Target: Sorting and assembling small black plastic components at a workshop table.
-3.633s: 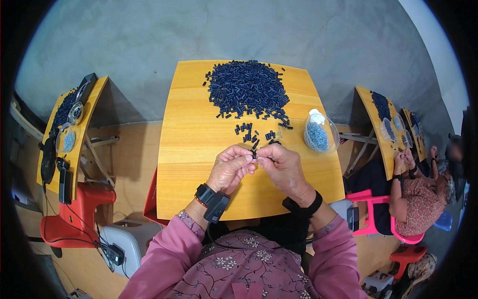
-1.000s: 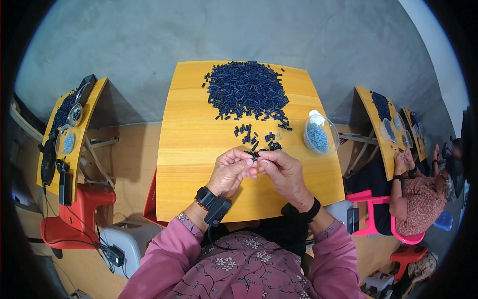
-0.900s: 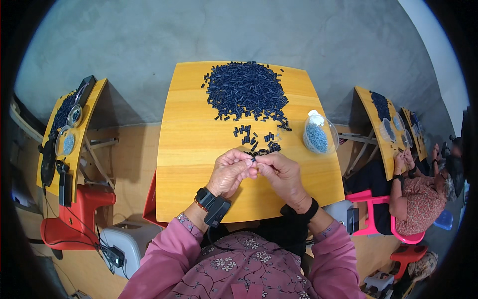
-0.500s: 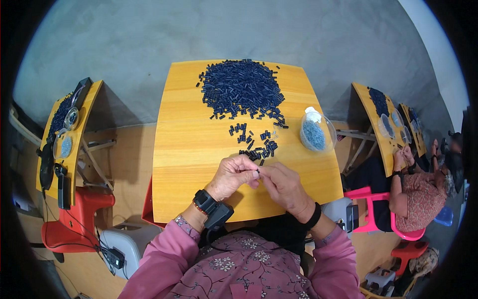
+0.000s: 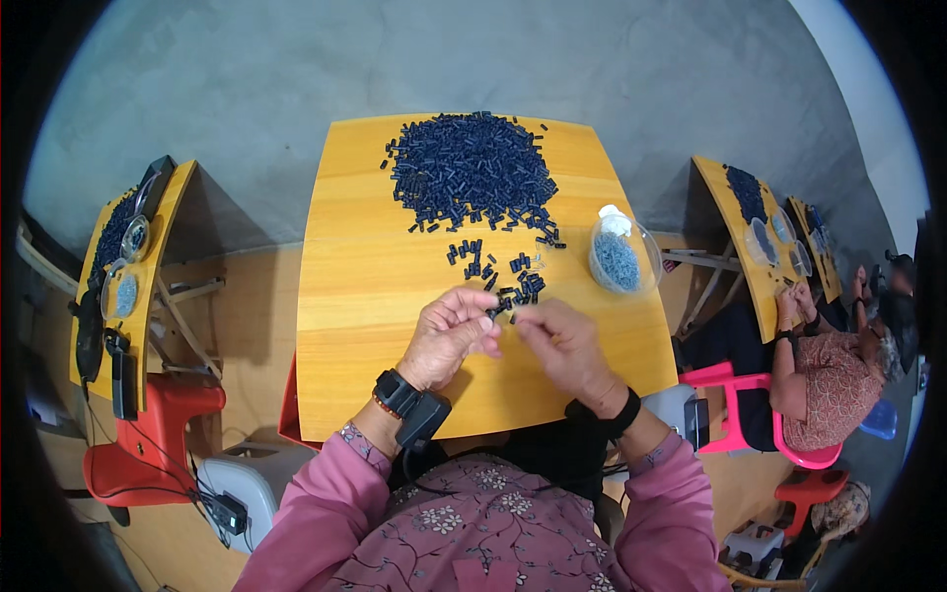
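Observation:
Both my hands are low over the near half of the wooden table, a small gap between them. My left hand (image 5: 449, 340) has thumb and forefinger bent towards each other, with a small black tube-like piece (image 5: 496, 310) at their tips. Beside it, my right hand (image 5: 567, 350) is closed in a pinch; whatever is in it is too small to make out. Just beyond my fingertips lies a loose cluster of black pieces (image 5: 530, 286). Farther back is a large heap of the same dark pieces (image 5: 472, 168).
A clear round tub (image 5: 618, 264) of light blue bits, with something white at its rim, stands at the table's right. Side tables (image 5: 163, 247) flank mine. A co-worker (image 5: 824, 385) sits at the right. Red chair (image 5: 163, 434) and cables are at the left.
My hands have come apart from where their fingertips met. The left has moved slightly up and left, towards the loose cluster; the right has shifted a little right.

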{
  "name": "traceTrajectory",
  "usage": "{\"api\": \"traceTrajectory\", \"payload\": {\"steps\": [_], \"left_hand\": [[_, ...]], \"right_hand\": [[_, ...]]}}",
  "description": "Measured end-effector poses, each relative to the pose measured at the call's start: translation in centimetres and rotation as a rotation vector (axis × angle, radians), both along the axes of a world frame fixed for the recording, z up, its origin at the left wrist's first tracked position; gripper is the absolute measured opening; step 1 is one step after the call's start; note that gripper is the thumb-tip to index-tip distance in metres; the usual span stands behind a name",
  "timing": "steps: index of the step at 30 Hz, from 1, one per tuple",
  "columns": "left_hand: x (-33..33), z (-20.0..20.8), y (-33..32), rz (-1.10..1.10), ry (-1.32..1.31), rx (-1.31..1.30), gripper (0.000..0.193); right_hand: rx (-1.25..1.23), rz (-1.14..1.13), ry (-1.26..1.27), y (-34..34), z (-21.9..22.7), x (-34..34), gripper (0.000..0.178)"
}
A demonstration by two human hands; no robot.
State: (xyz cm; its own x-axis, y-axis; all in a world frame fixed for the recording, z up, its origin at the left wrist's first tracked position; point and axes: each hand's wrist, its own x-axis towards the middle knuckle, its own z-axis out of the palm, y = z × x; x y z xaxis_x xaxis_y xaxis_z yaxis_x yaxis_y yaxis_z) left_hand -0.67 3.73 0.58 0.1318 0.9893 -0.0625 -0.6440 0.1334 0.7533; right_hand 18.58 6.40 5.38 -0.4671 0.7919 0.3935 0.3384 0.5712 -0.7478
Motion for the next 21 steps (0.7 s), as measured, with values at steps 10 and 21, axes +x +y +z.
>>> {"api": "traceTrajectory", "payload": {"steps": [10, 21], "left_hand": [[-0.3, -0.7, 0.7, 0.341, 0.222, 0.133, 0.011], [-0.3, -0.7, 1.1, 0.522, 0.222, 0.082, 0.009]], "right_hand": [[-0.167, -0.199, 0.056, 2.6, -2.8, 1.8, 0.015], [0.081, -0.094, -0.122, 3.2, -1.9, 1.4, 0.016]]}}
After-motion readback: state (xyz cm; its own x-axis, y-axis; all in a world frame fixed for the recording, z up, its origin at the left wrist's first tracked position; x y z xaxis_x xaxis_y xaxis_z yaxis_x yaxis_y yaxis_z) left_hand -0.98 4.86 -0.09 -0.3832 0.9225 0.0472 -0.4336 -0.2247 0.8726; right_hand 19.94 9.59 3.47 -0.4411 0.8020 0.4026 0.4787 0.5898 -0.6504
